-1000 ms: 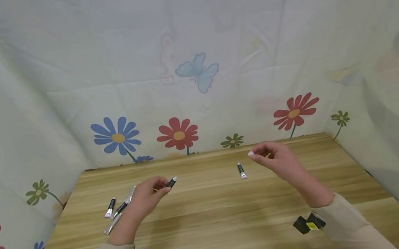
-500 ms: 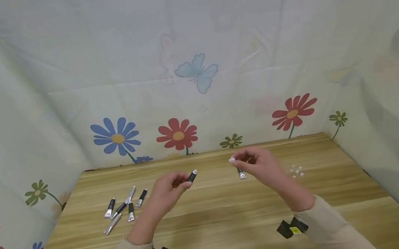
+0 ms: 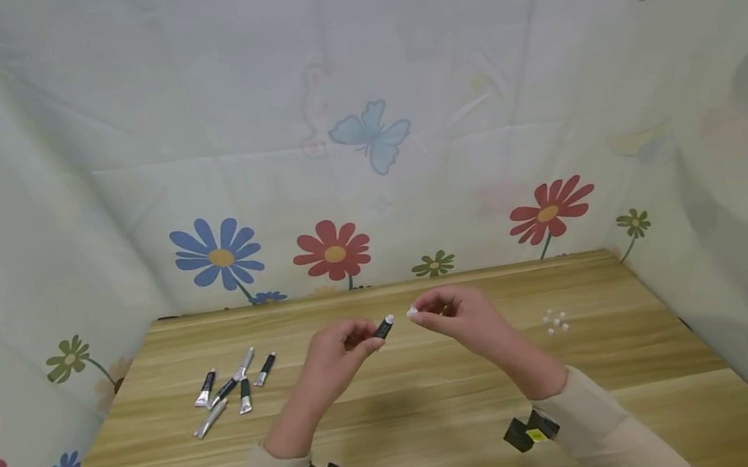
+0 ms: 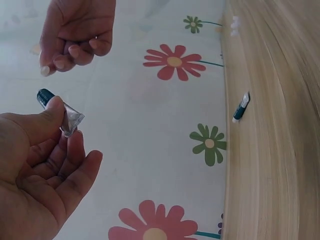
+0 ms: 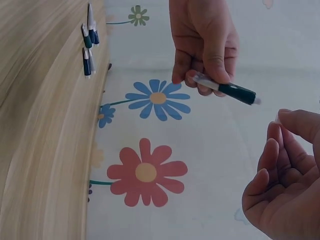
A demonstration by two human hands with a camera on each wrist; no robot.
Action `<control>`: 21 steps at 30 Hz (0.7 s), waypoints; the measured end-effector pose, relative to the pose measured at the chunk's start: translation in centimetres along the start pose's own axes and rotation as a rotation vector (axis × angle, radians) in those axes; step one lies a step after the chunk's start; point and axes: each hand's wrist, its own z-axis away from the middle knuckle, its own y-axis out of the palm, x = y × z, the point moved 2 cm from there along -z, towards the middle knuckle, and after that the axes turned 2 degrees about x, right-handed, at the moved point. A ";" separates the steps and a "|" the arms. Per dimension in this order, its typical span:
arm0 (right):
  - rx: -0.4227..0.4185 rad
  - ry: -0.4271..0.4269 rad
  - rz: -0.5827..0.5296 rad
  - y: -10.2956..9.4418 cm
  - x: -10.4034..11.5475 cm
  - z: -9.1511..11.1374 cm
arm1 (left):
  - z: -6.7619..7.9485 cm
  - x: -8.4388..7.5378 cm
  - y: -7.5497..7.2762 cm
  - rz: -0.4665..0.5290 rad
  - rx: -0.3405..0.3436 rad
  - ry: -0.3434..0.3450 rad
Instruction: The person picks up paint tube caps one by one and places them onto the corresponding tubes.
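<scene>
My left hand (image 3: 343, 354) pinches a small paint tube (image 3: 384, 329) with a dark green body and a silver crimped end, its pale nozzle tilted up toward the right. Facing it, my right hand (image 3: 458, 320) holds a tiny white cap (image 3: 413, 312) between thumb and fingertips. A short gap separates cap and nozzle. In the right wrist view the left hand (image 5: 205, 45) grips the tube (image 5: 235, 92) near its silver end. Both hands are above the wooden table (image 3: 398, 433).
Several paint tubes (image 3: 245, 396) lie loosely grouped on the table's left. Small white caps (image 3: 555, 321) are scattered at the right. Another tube (image 4: 241, 107) lies on the table in the left wrist view, hidden behind my right hand in the head view. A flower-printed curtain (image 3: 256, 186) stands behind.
My left hand has moved right with the tube, uncovering tubes on the table. My right hand has come left with the cap, narrowing the gap and uncovering the scattered caps.
</scene>
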 end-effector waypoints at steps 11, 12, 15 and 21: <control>0.017 -0.033 -0.002 1.2 0.2 -0.5 | 0.0 -0.3 0.7 0.045 0.038 -0.003; 0.018 -0.030 0.003 1.3 0.2 -0.5 | 0.0 -0.3 0.8 0.048 0.037 -0.007; 0.025 -0.021 0.017 1.3 0.3 -0.6 | 0.0 -0.3 0.9 0.053 0.031 -0.014; 0.037 -0.019 0.025 1.3 0.2 -0.9 | 0.0 -0.4 1.1 0.036 0.012 0.003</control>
